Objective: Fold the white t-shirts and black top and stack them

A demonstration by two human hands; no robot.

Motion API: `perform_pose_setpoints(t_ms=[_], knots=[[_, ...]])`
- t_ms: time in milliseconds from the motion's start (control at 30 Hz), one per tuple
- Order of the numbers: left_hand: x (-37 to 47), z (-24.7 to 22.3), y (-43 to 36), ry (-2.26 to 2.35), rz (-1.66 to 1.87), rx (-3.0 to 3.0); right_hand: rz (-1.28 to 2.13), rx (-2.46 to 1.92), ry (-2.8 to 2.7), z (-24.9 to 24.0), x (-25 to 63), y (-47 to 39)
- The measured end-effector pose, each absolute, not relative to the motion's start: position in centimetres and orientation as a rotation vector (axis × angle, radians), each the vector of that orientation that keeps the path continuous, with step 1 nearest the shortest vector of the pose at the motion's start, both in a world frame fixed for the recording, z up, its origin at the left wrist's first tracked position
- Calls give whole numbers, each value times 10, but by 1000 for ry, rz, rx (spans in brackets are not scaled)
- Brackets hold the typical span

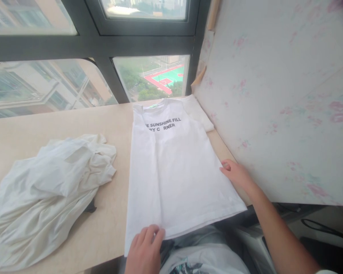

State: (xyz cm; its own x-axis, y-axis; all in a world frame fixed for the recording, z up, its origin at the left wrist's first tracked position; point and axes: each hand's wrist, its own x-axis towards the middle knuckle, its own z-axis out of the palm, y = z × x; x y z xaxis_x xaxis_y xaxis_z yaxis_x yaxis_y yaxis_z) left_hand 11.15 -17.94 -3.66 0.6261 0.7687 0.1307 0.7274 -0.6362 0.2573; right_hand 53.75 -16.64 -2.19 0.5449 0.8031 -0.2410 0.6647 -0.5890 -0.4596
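A white T-shirt [185, 167] with dark lettering lies flat near the table's front edge, its neck toward the window. Its left side is folded inward in a long strip that covers part of the lettering; the right sleeve is spread out by the wall. My left hand [145, 247] is closed at the bottom hem, with its fingers curled on the folded strip. Over at the right side edge, my right hand [234, 173] pinches the fabric between thumb and fingers.
A crumpled heap of off-white clothes [51, 190] lies on the wooden table [111, 125] to the left, a dark bit poking out beneath. A flowered wall [274, 99] borders the right side, and a dark-framed window [103, 45] stands behind. A black cable [326, 228] hangs at lower right.
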Motion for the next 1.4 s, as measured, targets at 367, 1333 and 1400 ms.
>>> perform_pose_setpoints(t_ms=[367,1333,1400], knots=[[185,0,-185,884,231,2491,1034,-2482,-1264,2,518,-228],[342,-55,-204,612,158,2223,495,-2397,-1374,28,567,57],[339,-55,-200,587,147,2158,576,-2453,-1389,23,572,90]])
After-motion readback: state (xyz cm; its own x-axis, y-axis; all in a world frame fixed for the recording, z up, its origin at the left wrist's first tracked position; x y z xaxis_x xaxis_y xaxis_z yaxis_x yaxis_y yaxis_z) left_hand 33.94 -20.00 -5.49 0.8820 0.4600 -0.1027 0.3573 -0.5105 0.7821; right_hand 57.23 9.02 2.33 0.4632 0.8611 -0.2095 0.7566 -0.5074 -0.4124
